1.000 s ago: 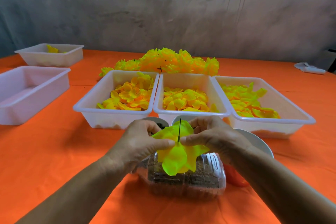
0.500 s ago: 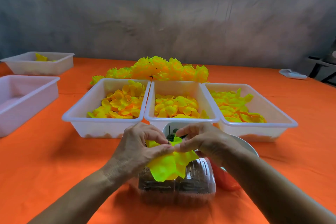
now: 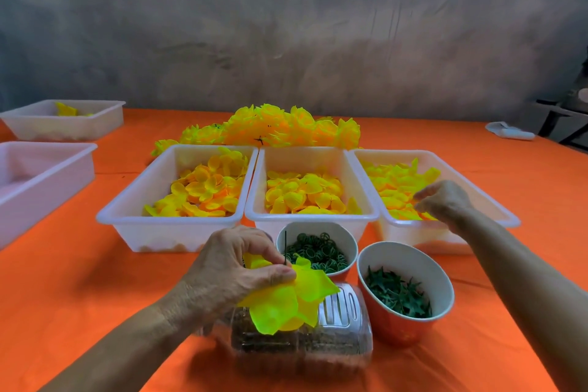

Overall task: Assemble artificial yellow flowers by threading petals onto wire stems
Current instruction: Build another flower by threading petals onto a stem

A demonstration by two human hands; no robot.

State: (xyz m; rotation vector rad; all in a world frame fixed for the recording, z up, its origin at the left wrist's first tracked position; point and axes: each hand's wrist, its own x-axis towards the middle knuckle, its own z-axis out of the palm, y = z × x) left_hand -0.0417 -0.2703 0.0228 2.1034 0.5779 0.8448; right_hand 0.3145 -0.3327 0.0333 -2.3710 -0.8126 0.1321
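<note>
My left hand pinches a half-built flower of bright yellow-green petals; its thin dark wire stem pokes up above my fingers. My right hand is over the right white tray of yellow petals, with its fingers curled down among them. Whether it holds a petal I cannot tell. Two more white trays, middle and left, hold orange-yellow petals.
A cup of green rings and an orange cup of green star pieces stand near me. A clear box lies under the flower. Finished flowers are piled behind the trays. Two other trays sit far left.
My right hand let go of the flower and moved right and forward into the right tray. My left hand keeps holding the flower. The camera tilted up slightly.
</note>
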